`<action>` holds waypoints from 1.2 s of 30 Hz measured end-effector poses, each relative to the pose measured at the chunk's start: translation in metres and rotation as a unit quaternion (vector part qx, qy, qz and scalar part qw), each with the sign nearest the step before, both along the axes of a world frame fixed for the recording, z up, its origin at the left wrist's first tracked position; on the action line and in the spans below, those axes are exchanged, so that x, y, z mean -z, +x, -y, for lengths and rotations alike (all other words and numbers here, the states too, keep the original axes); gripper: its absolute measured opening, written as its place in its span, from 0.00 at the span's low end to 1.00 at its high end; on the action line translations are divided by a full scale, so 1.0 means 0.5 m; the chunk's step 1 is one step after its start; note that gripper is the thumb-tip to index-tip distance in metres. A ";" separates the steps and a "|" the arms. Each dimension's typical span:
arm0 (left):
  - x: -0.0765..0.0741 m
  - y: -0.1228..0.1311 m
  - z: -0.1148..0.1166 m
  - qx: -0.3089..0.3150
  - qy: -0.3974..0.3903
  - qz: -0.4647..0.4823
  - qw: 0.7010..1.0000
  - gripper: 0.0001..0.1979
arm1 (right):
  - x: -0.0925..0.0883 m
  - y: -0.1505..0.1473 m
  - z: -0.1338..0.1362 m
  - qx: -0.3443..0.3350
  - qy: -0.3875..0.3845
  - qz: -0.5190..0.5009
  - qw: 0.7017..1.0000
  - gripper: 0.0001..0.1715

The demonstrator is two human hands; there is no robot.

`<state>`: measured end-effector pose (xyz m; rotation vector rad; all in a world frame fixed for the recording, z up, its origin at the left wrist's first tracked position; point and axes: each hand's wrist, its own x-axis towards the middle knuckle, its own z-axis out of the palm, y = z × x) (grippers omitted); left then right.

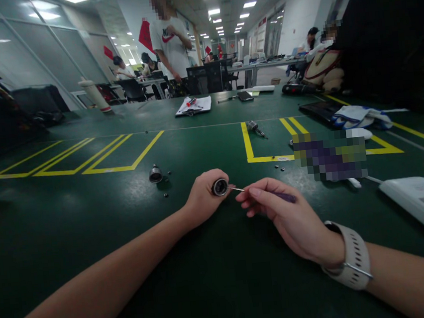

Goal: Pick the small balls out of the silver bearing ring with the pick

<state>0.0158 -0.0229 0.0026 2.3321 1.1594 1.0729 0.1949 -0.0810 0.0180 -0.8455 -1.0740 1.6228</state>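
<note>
Green desk [115,203] in a lit office, marked out in yellow tape [248,145]. Our left hand [203,197] has its fingers wrapped round a dark metal cylinder [220,187], open end facing us, at mid-desk. Our right hand [287,219] pinches a purple-handled screwdriver [283,197], shaft pointing left at the cylinder; contact we cannot tell. Leftward we note a metal fitting [155,174], small dark parts [166,195] near it. Right: a slim metal piece [256,128] inside the tape, a blurred purple object [324,158] beyond our hand, a white box [422,203] beside our wrist. Clipboard [193,106] ahead.
</note>
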 end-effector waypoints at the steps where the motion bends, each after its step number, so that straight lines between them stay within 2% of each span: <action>1: 0.000 0.000 0.000 -0.012 0.003 -0.011 1.000 0.10 | 0.000 0.001 0.001 0.000 0.013 0.021 1.000 0.06; 6: -0.004 0.003 0.003 -0.029 0.017 -0.055 0.998 0.09 | 0.001 0.002 0.004 -0.026 0.032 0.063 0.997 0.07; 13: -0.004 -0.001 0.005 0.023 -0.014 0.006 1.000 0.09 | -0.001 0.004 -0.009 -0.045 -0.054 -0.062 0.996 0.05; 18: -0.004 -0.002 0.003 0.061 -0.033 0.034 0.997 0.09 | -0.002 0.003 -0.009 -0.050 -0.064 -0.076 0.994 0.06; 23: -0.006 0.001 0.005 0.003 -0.018 -0.006 1.000 0.09 | -0.005 0.001 -0.001 -0.010 -0.011 -0.008 1.000 0.06; 28: -0.006 0.003 0.005 -0.031 0.019 -0.077 0.996 0.10 | 0.001 0.001 0.005 -0.019 0.032 0.055 0.998 0.07; 31: -0.005 0.001 0.005 -0.023 0.019 -0.068 0.997 0.09 | 0.002 -0.001 0.004 -0.026 0.006 0.030 0.999 0.06; 36: -0.006 0.000 0.005 0.012 -0.017 0.008 1.000 0.10 | -0.001 0.002 -0.005 -0.038 -0.054 -0.059 0.996 0.05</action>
